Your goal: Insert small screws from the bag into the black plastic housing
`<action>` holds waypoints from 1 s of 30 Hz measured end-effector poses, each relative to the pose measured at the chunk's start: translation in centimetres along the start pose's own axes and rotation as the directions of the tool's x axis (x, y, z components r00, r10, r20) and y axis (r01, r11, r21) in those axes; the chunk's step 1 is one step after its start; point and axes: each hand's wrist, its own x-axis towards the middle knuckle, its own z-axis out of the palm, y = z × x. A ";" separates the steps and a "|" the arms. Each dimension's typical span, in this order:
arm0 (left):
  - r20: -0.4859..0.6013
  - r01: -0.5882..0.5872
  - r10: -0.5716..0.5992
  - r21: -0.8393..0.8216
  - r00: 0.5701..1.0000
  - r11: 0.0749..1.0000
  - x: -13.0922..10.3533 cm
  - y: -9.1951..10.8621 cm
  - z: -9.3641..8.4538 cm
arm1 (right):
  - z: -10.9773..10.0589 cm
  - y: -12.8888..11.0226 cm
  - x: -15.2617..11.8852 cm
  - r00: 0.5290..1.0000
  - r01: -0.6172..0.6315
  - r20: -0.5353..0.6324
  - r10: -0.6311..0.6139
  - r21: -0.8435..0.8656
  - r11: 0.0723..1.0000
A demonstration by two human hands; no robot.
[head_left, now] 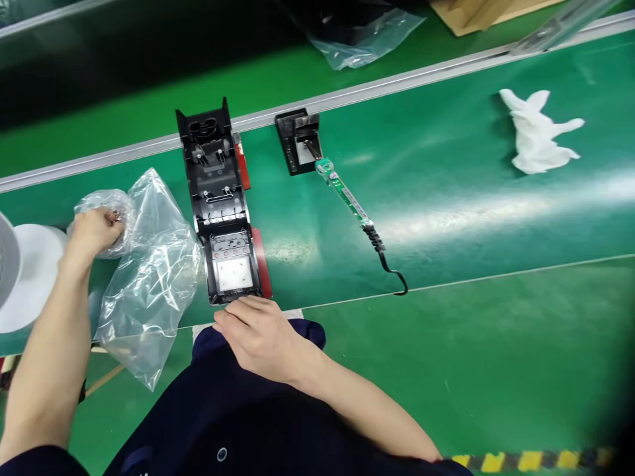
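My left hand [94,228] reaches into a clear plastic bag [149,264] at the left, fingers closed on something small inside that I cannot make out. My right hand [258,334] rests flat, fingers together, on a dark blue cloth [307,330] at the near edge of the green belt, just below a long black plastic housing [218,198] that lies open side up with red trim along its right side.
A small black part [296,141] with a green soldering-iron-like tool [347,198] and its black cord lies to the right. A white glove [538,135] lies far right. A white roll [24,271] sits at the left edge. Another plastic bag [364,36] and cardboard lie beyond the belt rail.
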 end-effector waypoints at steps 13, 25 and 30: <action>-0.319 -0.080 -0.243 -0.740 0.916 0.668 -3.3 -0.1 0.5 | -0.6 0.8 1.2 0.997 -0.031 0.074 0.033 -0.034 0.999; 0.266 0.262 0.245 -0.964 0.932 0.049 -13.5 7.8 2.8 | 2.2 0.2 6.2 0.945 -0.091 -0.235 0.226 0.476 0.875; 0.384 0.403 0.310 -0.915 0.870 0.003 -14.3 8.7 3.3 | 2.0 0.3 5.8 0.930 -0.111 -0.236 0.283 0.554 0.825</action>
